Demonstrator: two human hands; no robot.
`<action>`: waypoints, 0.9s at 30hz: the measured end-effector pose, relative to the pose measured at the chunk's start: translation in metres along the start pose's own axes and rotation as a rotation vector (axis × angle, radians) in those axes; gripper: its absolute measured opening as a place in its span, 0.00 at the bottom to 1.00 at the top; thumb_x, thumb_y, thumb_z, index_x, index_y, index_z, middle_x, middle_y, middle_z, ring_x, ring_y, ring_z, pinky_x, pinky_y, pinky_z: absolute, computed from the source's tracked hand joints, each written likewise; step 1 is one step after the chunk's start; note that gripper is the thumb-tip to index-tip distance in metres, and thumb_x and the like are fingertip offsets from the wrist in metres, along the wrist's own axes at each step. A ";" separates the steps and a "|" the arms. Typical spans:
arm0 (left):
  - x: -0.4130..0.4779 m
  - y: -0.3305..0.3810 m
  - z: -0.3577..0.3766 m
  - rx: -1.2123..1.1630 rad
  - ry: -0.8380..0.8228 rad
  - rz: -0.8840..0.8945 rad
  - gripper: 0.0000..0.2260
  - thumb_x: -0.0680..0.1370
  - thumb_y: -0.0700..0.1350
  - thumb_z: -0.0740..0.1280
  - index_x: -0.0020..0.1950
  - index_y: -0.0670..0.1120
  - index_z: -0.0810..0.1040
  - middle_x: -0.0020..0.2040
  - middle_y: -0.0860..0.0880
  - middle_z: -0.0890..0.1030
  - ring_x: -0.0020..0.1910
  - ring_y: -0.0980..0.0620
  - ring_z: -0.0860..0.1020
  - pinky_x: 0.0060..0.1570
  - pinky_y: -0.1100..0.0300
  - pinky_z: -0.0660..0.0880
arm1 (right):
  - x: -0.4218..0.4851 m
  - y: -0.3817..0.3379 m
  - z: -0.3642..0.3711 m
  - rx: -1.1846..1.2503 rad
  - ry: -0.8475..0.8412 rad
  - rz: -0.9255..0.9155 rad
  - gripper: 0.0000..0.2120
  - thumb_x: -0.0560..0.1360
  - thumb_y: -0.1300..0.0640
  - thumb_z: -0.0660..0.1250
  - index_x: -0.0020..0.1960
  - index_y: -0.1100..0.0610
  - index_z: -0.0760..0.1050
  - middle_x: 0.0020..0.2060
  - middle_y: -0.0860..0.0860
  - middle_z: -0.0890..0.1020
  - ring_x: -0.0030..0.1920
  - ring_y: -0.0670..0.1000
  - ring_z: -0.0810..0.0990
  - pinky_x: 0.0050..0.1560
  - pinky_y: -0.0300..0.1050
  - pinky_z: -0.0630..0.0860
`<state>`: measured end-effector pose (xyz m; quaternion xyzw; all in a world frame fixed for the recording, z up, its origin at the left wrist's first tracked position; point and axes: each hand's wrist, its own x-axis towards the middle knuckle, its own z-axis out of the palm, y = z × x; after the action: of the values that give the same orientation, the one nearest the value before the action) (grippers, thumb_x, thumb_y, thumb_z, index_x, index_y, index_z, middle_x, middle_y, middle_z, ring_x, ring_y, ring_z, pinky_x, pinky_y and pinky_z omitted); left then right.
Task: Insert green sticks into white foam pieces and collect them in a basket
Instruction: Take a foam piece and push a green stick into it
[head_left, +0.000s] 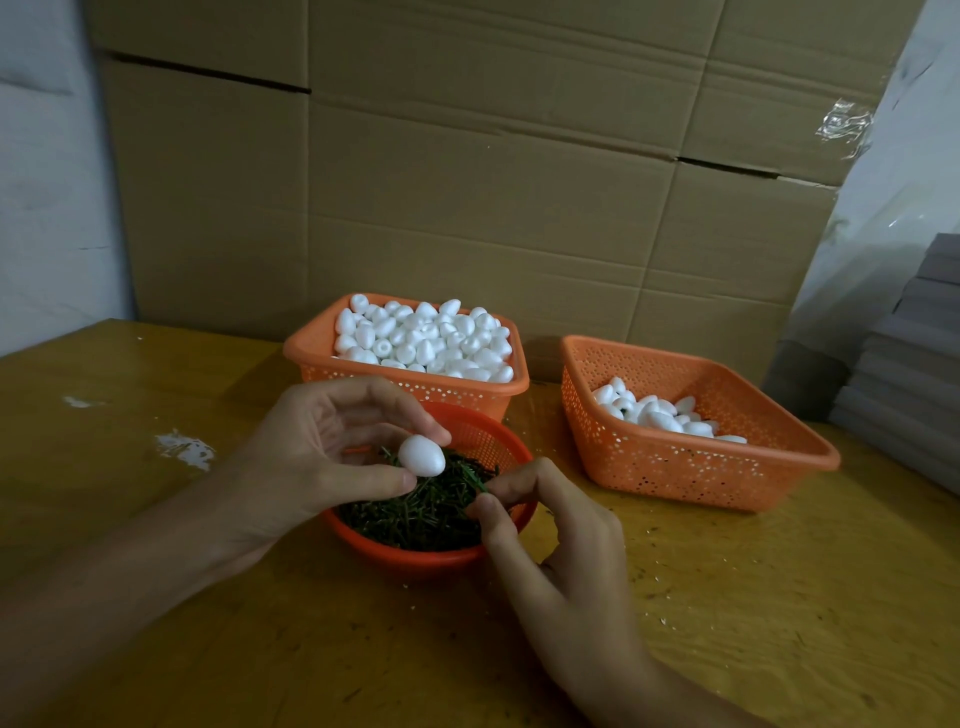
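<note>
My left hand (322, 447) pinches a white egg-shaped foam piece (422, 455) between thumb and fingertips, above a round orange bowl (415, 558) filled with green sticks (415, 512). My right hand (540, 525) pinches one green stick (480, 486) at the bowl's right rim, just right of the foam piece. Behind the bowl stands an orange basket (322, 348) heaped with plain white foam pieces (426, 338). To the right, a second orange basket (727, 467) holds several foam pieces (660, 413), some with green showing.
The wooden table (753, 597) carries white paint marks (184, 449) at the left and small crumbs near the baskets. Cardboard boxes (467, 156) form a wall behind. A stack of grey sheets (914, 364) rises at the right edge.
</note>
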<state>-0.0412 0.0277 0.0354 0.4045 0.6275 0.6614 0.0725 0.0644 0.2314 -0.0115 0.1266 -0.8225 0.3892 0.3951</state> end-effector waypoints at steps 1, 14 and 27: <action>0.000 0.000 0.000 0.000 -0.002 0.003 0.15 0.64 0.44 0.80 0.50 0.50 0.85 0.54 0.44 0.88 0.57 0.46 0.86 0.52 0.62 0.81 | 0.000 0.000 0.000 0.000 -0.001 -0.001 0.04 0.81 0.52 0.69 0.47 0.48 0.78 0.40 0.42 0.82 0.44 0.48 0.82 0.42 0.48 0.77; 0.000 -0.003 0.000 0.000 0.034 -0.026 0.17 0.64 0.45 0.82 0.52 0.49 0.86 0.56 0.44 0.87 0.53 0.43 0.87 0.49 0.60 0.82 | 0.000 0.001 0.000 -0.009 -0.006 0.001 0.05 0.81 0.52 0.69 0.47 0.47 0.77 0.40 0.42 0.81 0.44 0.48 0.82 0.41 0.46 0.77; -0.001 -0.002 0.007 -0.001 0.016 -0.031 0.13 0.73 0.39 0.77 0.56 0.49 0.86 0.56 0.44 0.86 0.53 0.42 0.88 0.41 0.60 0.83 | -0.001 0.001 0.001 -0.022 -0.023 0.016 0.04 0.81 0.50 0.69 0.47 0.47 0.78 0.41 0.43 0.82 0.44 0.49 0.82 0.42 0.52 0.77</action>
<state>-0.0374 0.0328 0.0326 0.3895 0.6338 0.6637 0.0778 0.0643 0.2317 -0.0135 0.1202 -0.8320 0.3818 0.3840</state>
